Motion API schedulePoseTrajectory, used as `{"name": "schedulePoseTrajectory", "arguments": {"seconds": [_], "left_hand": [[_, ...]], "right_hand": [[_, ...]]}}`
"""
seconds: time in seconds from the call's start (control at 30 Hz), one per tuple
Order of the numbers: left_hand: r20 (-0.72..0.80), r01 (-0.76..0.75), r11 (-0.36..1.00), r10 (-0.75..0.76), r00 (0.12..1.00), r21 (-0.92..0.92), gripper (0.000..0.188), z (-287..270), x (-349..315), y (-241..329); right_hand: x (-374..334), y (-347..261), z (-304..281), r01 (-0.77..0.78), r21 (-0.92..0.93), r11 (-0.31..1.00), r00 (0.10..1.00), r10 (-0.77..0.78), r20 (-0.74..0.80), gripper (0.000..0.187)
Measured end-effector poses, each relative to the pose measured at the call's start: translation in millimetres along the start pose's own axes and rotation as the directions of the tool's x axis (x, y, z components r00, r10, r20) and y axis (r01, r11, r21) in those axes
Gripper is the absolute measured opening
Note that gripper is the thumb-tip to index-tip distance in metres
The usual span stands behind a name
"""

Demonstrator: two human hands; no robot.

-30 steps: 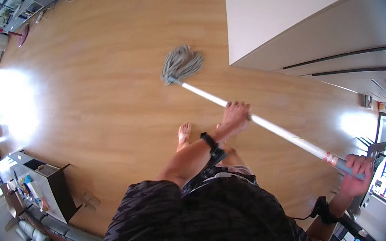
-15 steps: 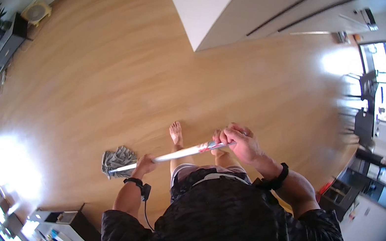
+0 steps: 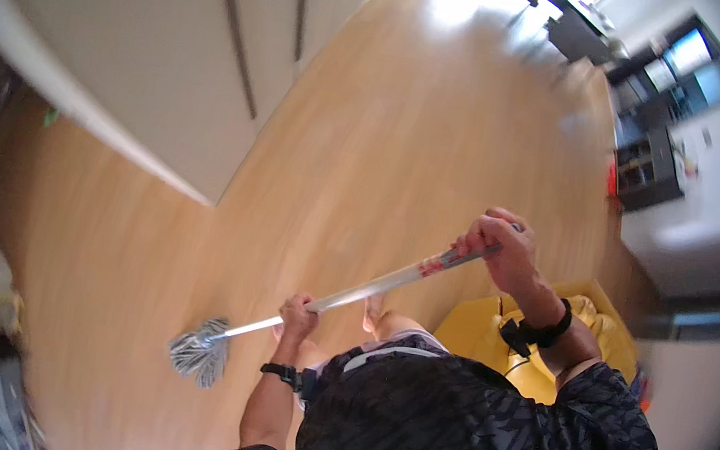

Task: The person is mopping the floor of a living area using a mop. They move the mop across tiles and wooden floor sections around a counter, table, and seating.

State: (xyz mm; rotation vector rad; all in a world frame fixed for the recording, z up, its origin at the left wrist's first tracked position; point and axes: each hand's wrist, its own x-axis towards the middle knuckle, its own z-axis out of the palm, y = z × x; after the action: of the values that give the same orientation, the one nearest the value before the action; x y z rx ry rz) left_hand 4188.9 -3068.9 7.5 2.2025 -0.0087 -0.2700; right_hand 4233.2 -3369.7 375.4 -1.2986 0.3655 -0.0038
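I hold a mop [image 3: 369,288] with a pale, red-marked handle slanting from upper right to lower left. My right hand [image 3: 506,247] is closed round the handle's grey upper end. Further down, my left hand [image 3: 298,316] wraps round the white shaft. The grey string mop head [image 3: 199,352] is at the lower left, beyond my left hand, over the wooden floor [image 3: 333,156]; whether it presses on the floor I cannot tell. Each of my wrists wears a black strap with a small device.
A pale wall corner or cabinet block [image 3: 171,57] juts in from the upper left. Close to my right side stands a yellow padded seat [image 3: 493,333]. A dark low cabinet [image 3: 647,170] lines the right wall, with dark furniture [image 3: 579,39] by the bright far end.
My view has swung to the right, bringing in the yellow seat and shifting the wall corner left. The mop stays in both hands, its head now fanned out.
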Motion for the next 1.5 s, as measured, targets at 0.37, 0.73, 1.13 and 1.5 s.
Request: {"name": "schedulePoseTrajectory", "arguments": {"seconds": [0.37, 0.73, 1.13, 1.5], "left_hand": [[0.254, -0.445, 0.892, 0.413, 0.874, 0.079, 0.042, 140, 143, 188], [0.758, 0.901, 0.347, -0.505, 0.412, -0.259, 0.051, 173, 251, 158], [0.8, 0.983, -0.095, -0.596, 0.069, -0.156, 0.011, 209, 390, 116], [0.731, 0.906, 0.187, -0.54, 0.417, -0.379, 0.041, 194, 390, 268]], "right_hand": [[-86, -43, -167, 0.37, -0.134, 0.919, 0.868, -0.393, -0.303, 0.027], [-29, -60, -202, 0.312, -0.233, 0.921, 0.818, -0.385, -0.428, 0.025], [80, -101, -250, 0.321, 0.021, 0.947, 0.792, -0.256, -0.555, 0.029], [-49, -162, -458, 0.616, 0.113, 0.78, 0.318, -0.115, -0.941, 0.033]]}}
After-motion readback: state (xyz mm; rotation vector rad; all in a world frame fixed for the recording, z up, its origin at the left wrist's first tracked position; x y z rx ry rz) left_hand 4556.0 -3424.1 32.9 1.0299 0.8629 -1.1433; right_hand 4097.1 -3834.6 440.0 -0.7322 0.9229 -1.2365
